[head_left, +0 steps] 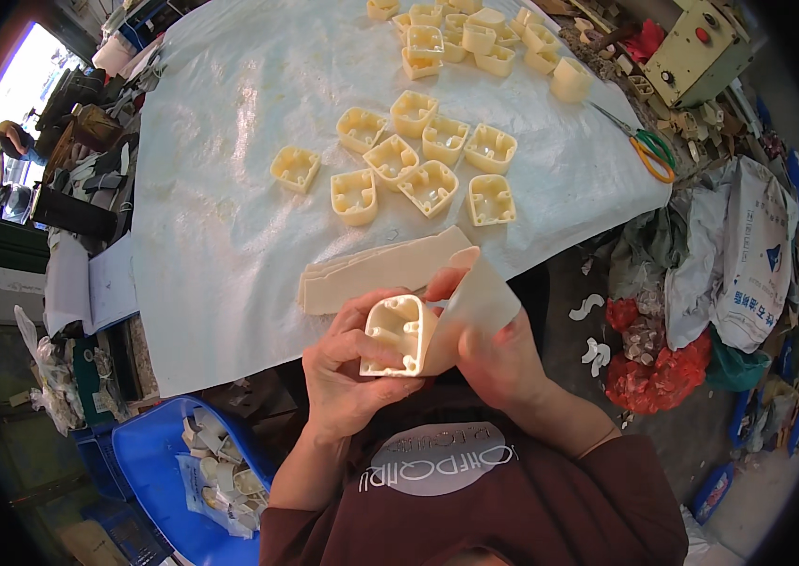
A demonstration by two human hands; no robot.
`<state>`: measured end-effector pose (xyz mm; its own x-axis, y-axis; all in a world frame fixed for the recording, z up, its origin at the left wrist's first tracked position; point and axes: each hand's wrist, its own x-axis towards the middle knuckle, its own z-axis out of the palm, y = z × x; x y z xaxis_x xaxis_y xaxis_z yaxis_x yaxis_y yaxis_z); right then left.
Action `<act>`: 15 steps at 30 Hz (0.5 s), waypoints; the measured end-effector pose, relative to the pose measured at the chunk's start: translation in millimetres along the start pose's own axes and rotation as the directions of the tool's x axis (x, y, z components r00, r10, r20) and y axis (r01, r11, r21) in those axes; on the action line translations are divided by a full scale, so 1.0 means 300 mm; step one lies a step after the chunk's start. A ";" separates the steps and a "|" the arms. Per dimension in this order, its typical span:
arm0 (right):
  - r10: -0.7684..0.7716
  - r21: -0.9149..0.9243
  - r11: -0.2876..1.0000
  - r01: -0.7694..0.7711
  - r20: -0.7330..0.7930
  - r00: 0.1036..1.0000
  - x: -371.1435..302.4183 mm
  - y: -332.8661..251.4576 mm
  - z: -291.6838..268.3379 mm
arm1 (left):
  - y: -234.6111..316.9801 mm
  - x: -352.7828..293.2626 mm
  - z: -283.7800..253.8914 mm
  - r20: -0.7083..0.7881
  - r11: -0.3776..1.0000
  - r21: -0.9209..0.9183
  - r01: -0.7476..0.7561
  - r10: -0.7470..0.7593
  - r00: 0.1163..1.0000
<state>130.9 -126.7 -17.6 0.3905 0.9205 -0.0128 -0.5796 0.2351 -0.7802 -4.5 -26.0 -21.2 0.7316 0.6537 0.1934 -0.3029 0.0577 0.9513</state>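
Observation:
In my left hand [343, 363] is a cream plastic housing [399, 325], its open side up, with small round posts inside. The fingers wrap round it and one reaches into its hollow. My right hand [503, 363] grips a thin pale strip [480, 297], which stands up and bends along the housing's right side. Part of the right hand is hidden behind that strip. Just beyond both hands, a fanned stack of beige strips [371, 272] lies at the table's near edge. Farther off sit several similar cream housings [392, 160], mostly open side up.
A whitish sheet covers the table [220, 189]. More housings [475, 38] crowd its far end. Scissors [649, 151] with green and orange handles lie at the right edge, near a beige machine [699, 52]. A blue tub [149, 453] of pieces stands lower left; bags [739, 255] stand at right.

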 end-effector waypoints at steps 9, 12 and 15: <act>0.096 0.106 0.990 -0.090 -0.049 0.994 0.014 -0.040 0.004 | -0.003 -0.009 -0.027 0.125 1.000 -0.012 -0.008 0.009 0.992; 0.098 0.110 0.990 -0.093 -0.038 0.994 0.015 -0.034 -0.006 | 0.001 -0.006 -0.025 0.141 1.000 -0.001 -0.006 0.007 0.990; 0.112 0.129 0.986 -0.107 -0.029 0.993 0.018 -0.032 -0.006 | -0.004 0.000 -0.024 0.173 0.996 -0.055 -0.066 0.074 0.982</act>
<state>139.8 -124.6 -11.5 0.3439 0.9316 -0.1178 -0.7052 0.1734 -0.6875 -8.6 -20.6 -24.0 0.8018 0.5155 0.3021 -0.3835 0.0563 0.9218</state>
